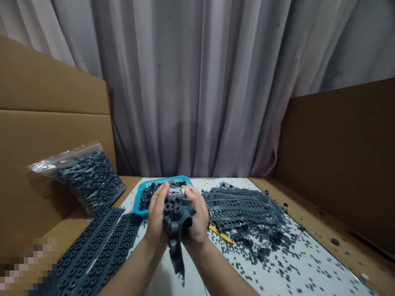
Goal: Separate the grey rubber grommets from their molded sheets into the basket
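Observation:
My left hand [157, 213] and my right hand [197, 216] grip a dark grey moulded rubber sheet of ring-shaped pieces [177, 222] from both sides, above the white table top [191, 279]. A torn end of it hangs down below my hands. Just behind them stands a blue plastic basket [140, 201] holding dark pieces, partly hidden by my left hand. Both hands are close to its front rim, and I cannot tell whether they touch it.
A zip bag of grey rings [89, 183] leans on the left cardboard wall [52, 123]. Rubber sheets [98, 250] lie at lower left, a heap [243, 209] with a yellow strip [220, 234] at right. Loose pieces litter the table. A curtain [197, 82] hangs behind.

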Demonstrator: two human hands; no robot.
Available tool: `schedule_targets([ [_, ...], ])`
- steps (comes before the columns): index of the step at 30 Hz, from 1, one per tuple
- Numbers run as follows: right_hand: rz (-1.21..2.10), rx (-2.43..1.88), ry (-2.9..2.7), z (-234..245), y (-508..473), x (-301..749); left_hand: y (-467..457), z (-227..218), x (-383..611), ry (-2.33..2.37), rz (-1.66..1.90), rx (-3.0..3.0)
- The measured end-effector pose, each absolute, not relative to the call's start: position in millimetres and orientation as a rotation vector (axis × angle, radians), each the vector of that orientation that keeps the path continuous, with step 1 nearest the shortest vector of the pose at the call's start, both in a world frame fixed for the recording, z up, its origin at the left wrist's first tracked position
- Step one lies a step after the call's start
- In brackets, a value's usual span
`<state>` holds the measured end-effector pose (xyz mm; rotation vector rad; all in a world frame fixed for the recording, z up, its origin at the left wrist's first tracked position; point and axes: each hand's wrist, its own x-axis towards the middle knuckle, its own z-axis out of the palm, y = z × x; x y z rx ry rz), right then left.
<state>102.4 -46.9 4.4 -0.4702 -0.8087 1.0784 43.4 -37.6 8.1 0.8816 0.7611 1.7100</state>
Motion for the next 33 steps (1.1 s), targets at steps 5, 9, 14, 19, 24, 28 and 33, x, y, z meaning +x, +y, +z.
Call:
schedule_targets([
  [5, 1.02, -0.474, -0.848, -7.3, -39.8, 95.8, -29.6, 2.0, 45.4, 0.865, 1.658, 0.72],
  [9, 0.699, -0.606, -1.341, -9.9, -30.2, 116.7, -20.6, -1.9, 38.6, 0.822, 1.73, 1.01],
  [14, 0.34, -0.757, -1.996, 14.1, -38.7, 172.3, -13.5, 4.9, 4.0, 0.766, 1.403, 1.806],
  [19, 0.182, -0.977, -2.107, 25.0, -57.7, 177.8, -16.9, 12.8, -10.9, 0.807, 1.24, 2.19],
  [24, 0.213, -1.012, -2.169, 18.4, -57.8, 165.6, -19.6, 13.8, -6.8, 0.773, 1.135, 2.237],
  [28, 0.414, -0.995, -2.222, 16.1, -56.1, 167.7, -16.0, 12.8, -11.2, 0.736, 0.847, 2.224],
  [33, 0.989, -0.853, -2.276, 14.2, -52.0, 171.6, -12.2, 13.2, -20.8, 0.606, 0.458, 2.079],
])
